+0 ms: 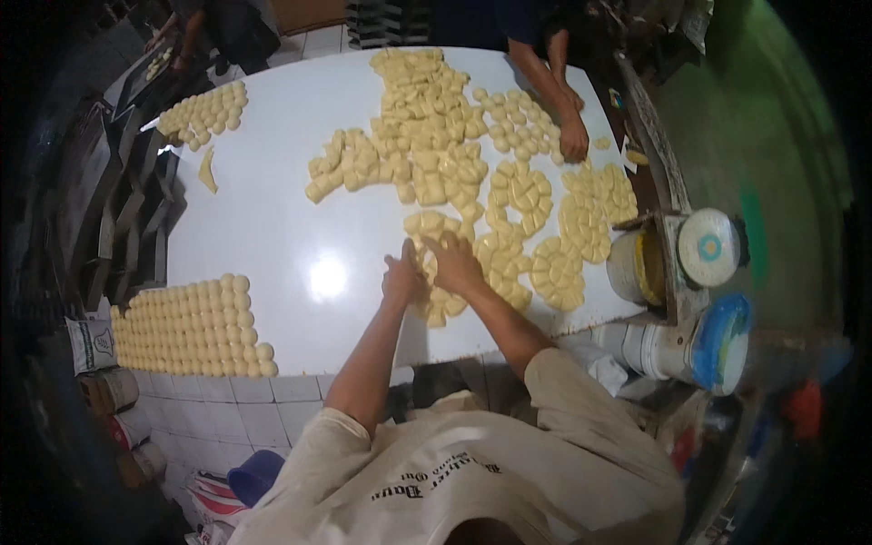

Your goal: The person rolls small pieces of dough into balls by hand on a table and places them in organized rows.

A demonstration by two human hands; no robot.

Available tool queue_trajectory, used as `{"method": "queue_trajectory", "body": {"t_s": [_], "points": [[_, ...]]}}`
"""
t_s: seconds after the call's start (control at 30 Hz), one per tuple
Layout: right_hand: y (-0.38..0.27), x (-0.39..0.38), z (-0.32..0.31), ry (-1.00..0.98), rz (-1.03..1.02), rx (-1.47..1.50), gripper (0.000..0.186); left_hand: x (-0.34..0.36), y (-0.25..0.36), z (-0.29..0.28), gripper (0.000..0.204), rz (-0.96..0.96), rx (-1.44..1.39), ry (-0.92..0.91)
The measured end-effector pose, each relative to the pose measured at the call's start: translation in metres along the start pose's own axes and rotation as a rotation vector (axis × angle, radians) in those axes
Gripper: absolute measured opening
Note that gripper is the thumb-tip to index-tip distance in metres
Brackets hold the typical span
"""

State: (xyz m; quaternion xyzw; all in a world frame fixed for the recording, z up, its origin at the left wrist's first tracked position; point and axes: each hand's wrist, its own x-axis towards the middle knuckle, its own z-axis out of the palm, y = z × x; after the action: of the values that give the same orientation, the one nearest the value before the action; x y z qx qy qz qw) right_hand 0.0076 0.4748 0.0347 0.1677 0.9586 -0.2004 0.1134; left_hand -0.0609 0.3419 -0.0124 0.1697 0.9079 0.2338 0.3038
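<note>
Dough cluster (440, 307) of cut pale-yellow pieces lies at the centre of the frame, on the white worktop (272, 227), under and around the person's two hands. The left hand (401, 280) is at the cluster's left edge, its index finger pointing up the frame and its thumb standing apart from it; the other fingers are hidden, and I cannot tell whether they grip any dough. The right hand (459, 267) reaches over the cluster from the lower right, its fingers spread apart and their tips on or just above the pieces. Just right of it sits another segmented round (501, 265), with an open dough ring (520, 198) above and a flower-like round (557, 274) farther right. A large heap of dough pieces (422, 118) spreads across the upper centre. At the upper right, a co-worker's hand (574, 138) is down beside a group of dough balls (513, 118). Close rows of dough balls (186, 329) fill the worktop's lower left corner; a smaller batch (207, 111) lies at the upper left, with a thin dough strip (208, 170) just below. Beside the worktop's right edge stands a bucket (625, 271) with yellow inside, and a blue tub (254, 477) shows at the lower left of the frame.
</note>
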Motion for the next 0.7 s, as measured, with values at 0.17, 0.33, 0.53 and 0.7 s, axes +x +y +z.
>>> {"method": "queue_trajectory", "body": {"t_s": [0.17, 0.33, 0.53, 0.7], "points": [[-0.008, 0.021, 0.003, -0.108, 0.044, 0.051, 0.072, 0.007, -0.004, -0.002, 0.071, -0.092, -0.031, 0.014], [0.012, 0.029, 0.012, -0.07, -0.063, 0.034, 0.045, 0.02, -0.021, 0.002, 0.048, 0.084, -0.133, 0.032], [0.03, -0.016, 0.014, 0.097, -0.299, 0.222, 0.038, -0.05, -0.024, -0.014, 0.04, 0.277, -0.684, 0.025], [0.037, -0.056, 0.002, 0.281, -0.467, 0.227, 0.043, -0.102, -0.023, -0.009, 0.043, 0.371, -0.609, 0.231]]}}
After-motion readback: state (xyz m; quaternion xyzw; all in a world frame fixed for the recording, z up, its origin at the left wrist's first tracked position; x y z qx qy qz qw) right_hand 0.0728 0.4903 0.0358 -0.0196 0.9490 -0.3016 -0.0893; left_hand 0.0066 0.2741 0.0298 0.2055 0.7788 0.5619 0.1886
